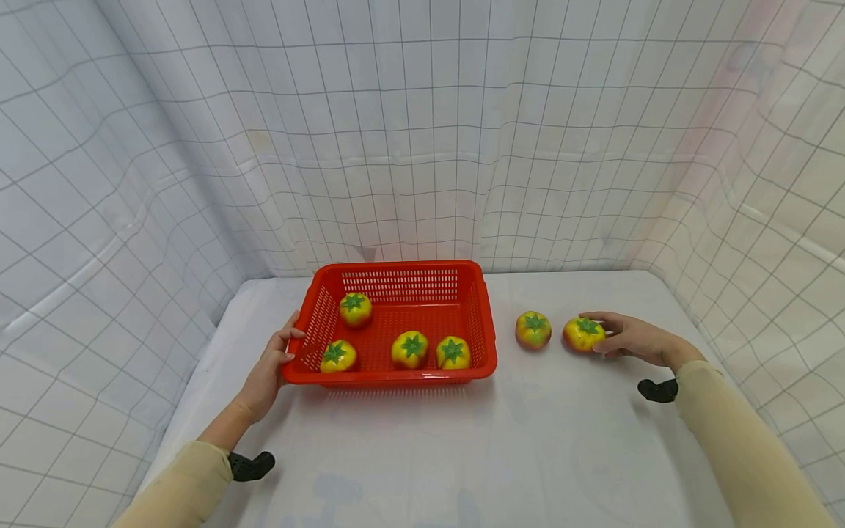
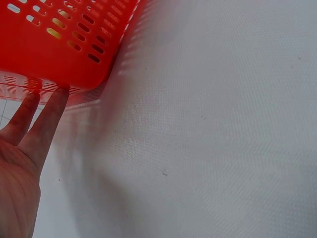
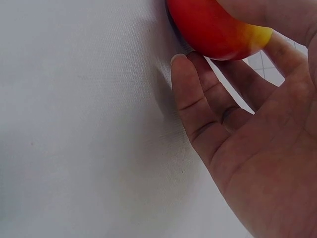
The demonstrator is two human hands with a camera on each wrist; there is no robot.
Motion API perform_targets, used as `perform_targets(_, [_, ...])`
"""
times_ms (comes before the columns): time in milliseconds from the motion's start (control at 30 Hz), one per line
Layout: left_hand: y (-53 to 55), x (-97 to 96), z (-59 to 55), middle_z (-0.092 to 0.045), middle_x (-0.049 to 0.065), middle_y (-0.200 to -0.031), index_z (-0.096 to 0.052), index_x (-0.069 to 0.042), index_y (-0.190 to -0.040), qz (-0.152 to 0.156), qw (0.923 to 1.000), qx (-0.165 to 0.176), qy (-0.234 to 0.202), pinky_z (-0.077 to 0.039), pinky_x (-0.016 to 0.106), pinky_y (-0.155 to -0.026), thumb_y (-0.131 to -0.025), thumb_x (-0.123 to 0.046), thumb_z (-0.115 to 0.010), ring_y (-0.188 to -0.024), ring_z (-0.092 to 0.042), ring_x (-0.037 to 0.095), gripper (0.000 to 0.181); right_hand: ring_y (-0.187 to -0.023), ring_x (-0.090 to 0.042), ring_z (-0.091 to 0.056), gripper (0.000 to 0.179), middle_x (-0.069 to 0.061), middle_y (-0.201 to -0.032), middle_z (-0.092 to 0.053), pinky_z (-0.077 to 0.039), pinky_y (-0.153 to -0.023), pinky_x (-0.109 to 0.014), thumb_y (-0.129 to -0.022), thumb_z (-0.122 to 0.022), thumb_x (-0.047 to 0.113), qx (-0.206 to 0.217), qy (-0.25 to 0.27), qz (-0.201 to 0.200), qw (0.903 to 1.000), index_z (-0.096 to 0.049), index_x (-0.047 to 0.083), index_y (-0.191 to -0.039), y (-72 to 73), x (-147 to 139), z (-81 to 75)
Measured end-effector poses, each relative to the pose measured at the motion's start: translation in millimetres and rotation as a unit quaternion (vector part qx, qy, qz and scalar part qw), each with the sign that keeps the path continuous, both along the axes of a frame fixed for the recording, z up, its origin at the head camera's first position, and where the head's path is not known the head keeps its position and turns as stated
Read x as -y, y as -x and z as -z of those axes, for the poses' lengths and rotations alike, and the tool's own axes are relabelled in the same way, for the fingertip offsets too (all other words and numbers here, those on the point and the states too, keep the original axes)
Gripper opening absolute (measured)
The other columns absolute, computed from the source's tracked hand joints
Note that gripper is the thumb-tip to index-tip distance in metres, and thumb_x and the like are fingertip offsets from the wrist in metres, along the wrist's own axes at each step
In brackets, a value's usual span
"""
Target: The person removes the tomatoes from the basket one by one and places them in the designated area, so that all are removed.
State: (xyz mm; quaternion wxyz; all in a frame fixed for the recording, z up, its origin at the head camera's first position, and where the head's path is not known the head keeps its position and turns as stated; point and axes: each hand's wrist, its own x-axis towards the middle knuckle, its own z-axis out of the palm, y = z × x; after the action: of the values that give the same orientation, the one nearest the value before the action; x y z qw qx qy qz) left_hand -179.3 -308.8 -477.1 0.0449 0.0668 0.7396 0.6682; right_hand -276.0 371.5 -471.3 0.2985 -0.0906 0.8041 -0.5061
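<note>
My left hand (image 1: 265, 372) holds the left side of a red plastic basket (image 1: 396, 376), with fingertips at its rim. In the left wrist view two long, nearly straight fingers (image 2: 47, 116) touch the basket's outer wall (image 2: 54, 62). Several red-yellow tomatoes with green star-shaped tops, one of them a tomato (image 1: 409, 350) near the front wall, lie inside. On the right, my right hand (image 1: 637, 339) grips another tomato (image 1: 584, 334) on the table, thumb on the near side. The right wrist view shows its red underside (image 3: 213, 29) between thumb and fingers.
A loose tomato (image 1: 533, 331) sits between the basket and my right hand. The table (image 1: 422, 455) has a white cover. White gridded curtains (image 1: 422, 147) stand behind it and along both sides. A black strap piece (image 1: 251, 466) sticks out from each wrist.
</note>
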Motion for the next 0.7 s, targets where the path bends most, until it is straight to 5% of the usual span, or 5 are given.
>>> perform_targets(700, [-0.3,-0.6,-0.3,0.001,-0.007,-0.172,-0.042,-0.020,-0.130,0.001,1.0000,0.001,-0.003,-0.051,0.024,-0.081,-0.094,-0.007,-0.025,-0.153,-0.009,0.031,0.041,-0.114,-0.030,-0.057,0.086,-0.032,-0.160,-0.018,-0.051,-0.093,-0.034,-0.093,-0.071,0.017,-0.007,-0.015,-0.006,0.9998,-0.021,0.008,-0.162,-6.0,-1.7,-4.1])
